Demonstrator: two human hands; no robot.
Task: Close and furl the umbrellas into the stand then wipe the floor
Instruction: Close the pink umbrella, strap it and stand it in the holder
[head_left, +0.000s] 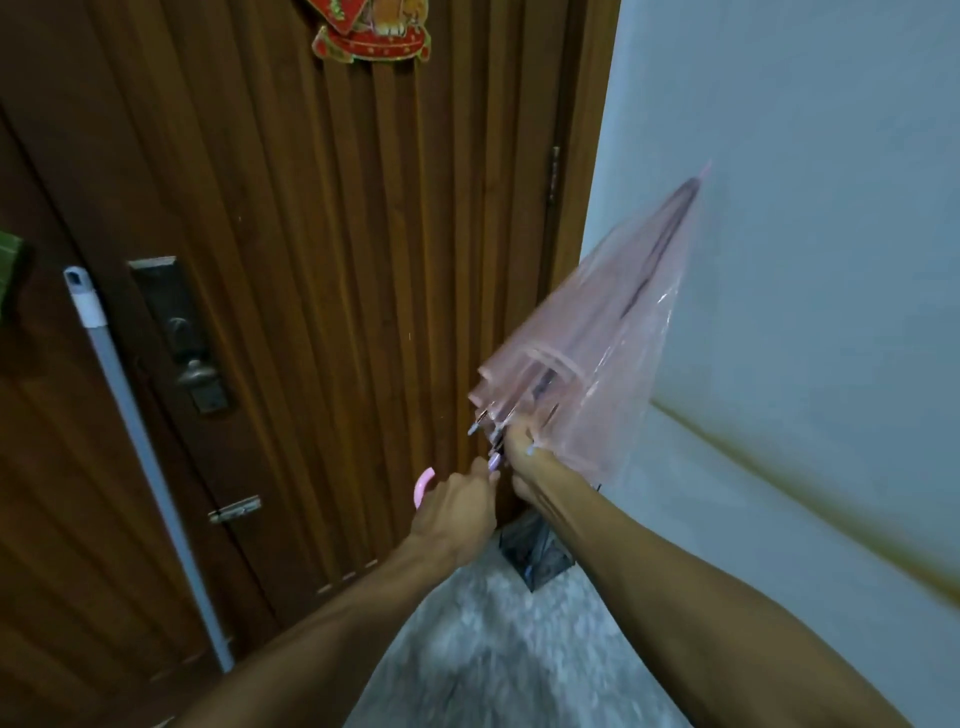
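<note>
Your left hand (457, 512) grips the handle (422, 487) low and centre, and your right hand (524, 462), just beside it to the right, holds the rib ends of the umbrella (597, 353), which slants up and right from there with its tip against the wall (805, 208). The door (311, 260) stands behind both hands and left of the wall, with the lock (182, 332) on its left part and a pole (140, 436) leaning across it further left (top end up, foot on the floor (493, 649)). Below your hands the stand (535, 551) sits on the floor in the corner between door and wall.
</note>
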